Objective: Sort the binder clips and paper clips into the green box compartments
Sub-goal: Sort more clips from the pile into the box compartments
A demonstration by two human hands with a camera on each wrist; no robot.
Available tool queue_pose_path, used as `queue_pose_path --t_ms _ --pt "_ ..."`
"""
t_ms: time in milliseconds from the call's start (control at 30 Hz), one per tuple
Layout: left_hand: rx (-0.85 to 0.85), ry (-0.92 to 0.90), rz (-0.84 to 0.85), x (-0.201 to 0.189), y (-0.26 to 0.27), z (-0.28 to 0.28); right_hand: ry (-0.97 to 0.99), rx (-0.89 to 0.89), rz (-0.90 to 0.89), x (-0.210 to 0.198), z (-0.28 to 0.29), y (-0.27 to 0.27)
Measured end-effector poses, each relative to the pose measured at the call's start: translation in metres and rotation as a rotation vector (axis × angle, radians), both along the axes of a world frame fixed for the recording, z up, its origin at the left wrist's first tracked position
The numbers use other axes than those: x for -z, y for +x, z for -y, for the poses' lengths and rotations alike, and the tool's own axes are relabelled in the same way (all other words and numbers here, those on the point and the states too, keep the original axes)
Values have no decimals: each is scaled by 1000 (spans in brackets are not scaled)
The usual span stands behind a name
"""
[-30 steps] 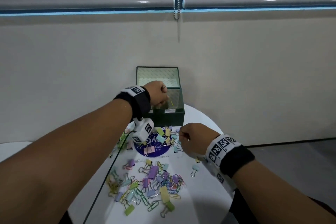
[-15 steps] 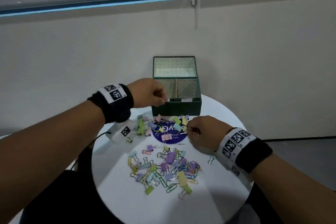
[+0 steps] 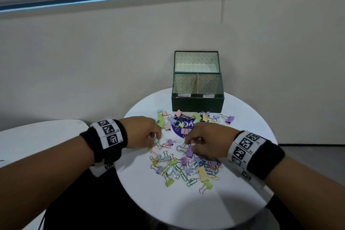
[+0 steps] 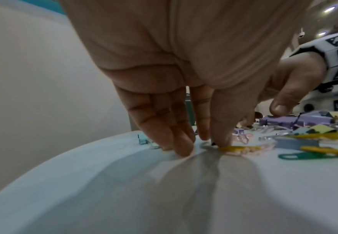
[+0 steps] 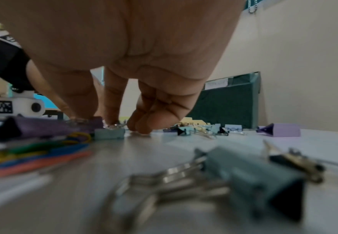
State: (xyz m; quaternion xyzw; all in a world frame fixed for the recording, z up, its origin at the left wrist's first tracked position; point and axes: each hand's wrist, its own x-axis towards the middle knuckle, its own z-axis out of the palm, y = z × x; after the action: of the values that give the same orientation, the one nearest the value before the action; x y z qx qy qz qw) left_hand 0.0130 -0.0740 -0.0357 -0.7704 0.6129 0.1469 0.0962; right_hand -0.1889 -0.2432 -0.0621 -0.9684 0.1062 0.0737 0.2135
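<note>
The green box (image 3: 197, 102) stands open at the table's far side, its two compartments split by a divider. Pastel binder clips and coloured paper clips (image 3: 183, 166) lie heaped before it. My left hand (image 3: 156, 139) reaches down at the heap's left edge; thumb and forefinger tips meet on the end of a yellow paper clip (image 4: 239, 148). My right hand (image 3: 189, 144) is down on the heap's upper part. Its forefinger and thumb close on the wire handle of a small light blue binder clip (image 5: 109, 133), beside a purple binder clip (image 5: 50, 126). Its other fingers rest curled on the table.
The round white table (image 3: 186, 207) ends close to my left wrist. More binder clips (image 3: 203, 117) lie in a row just in front of the box, around a blue round sticker (image 3: 179, 129). A wall rises right behind the box.
My left hand has come away from the box and dropped to the heap's left edge. My right hand has shifted a little towards me into the heap. The head view has tilted down.
</note>
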Motion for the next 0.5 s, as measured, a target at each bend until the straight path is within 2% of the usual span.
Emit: queue_pose_path --t_ms 133,200,333,500 --pt "49 -87 -14 -5 -3 -3 -52 108 31 4 4 -1" --pt "37 -47 -39 -9 -4 -8 -61 131 39 5 4 0" --pt "60 71 -11 -7 -8 -19 -30 114 42 4 4 1" --pt "70 1 18 4 -5 -23 -30 77 74 4 3 0"
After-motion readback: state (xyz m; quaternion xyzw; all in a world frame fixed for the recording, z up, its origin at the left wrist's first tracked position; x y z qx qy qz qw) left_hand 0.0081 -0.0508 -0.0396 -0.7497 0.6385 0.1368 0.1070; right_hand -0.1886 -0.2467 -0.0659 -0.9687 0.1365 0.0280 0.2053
